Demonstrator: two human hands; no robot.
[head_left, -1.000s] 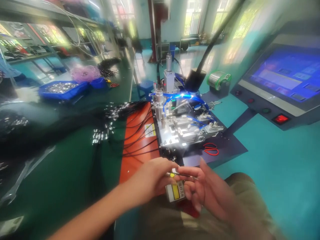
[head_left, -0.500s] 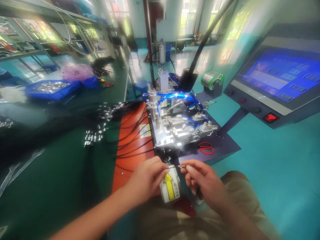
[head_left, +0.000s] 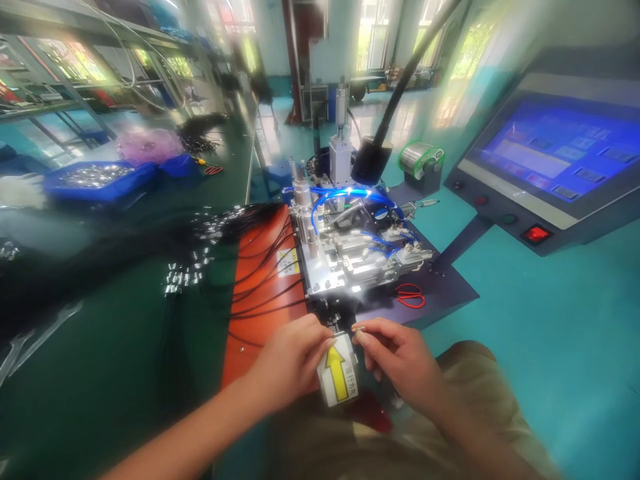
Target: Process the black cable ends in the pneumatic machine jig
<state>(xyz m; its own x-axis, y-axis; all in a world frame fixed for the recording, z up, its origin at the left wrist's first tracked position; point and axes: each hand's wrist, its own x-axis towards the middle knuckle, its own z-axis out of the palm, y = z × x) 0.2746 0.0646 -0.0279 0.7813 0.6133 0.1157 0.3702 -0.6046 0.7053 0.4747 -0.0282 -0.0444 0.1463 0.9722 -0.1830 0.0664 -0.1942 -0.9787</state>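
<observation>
At the near end of the machine, my left hand is closed in a pinch on a thin black cable, most of it hidden by the fingers. A short way to the right, my right hand pinches a small shiny metal piece between thumb and forefinger. Whether this piece touches the cable's end I cannot tell. Just below both hands sits a white curved cover with a yellow arrow label. Behind them stands the metal machine with blue air tubes.
Several black cables lie across the orange plate on the left. Metal-ended cables rest on the green table. Red-handled scissors lie on the dark base. A control screen and a solder wire spool stand to the right.
My right hand has moved slightly left, bringing the metal piece nearer my left hand. The left hand keeps its pinch almost in place. The view has shifted a little.
</observation>
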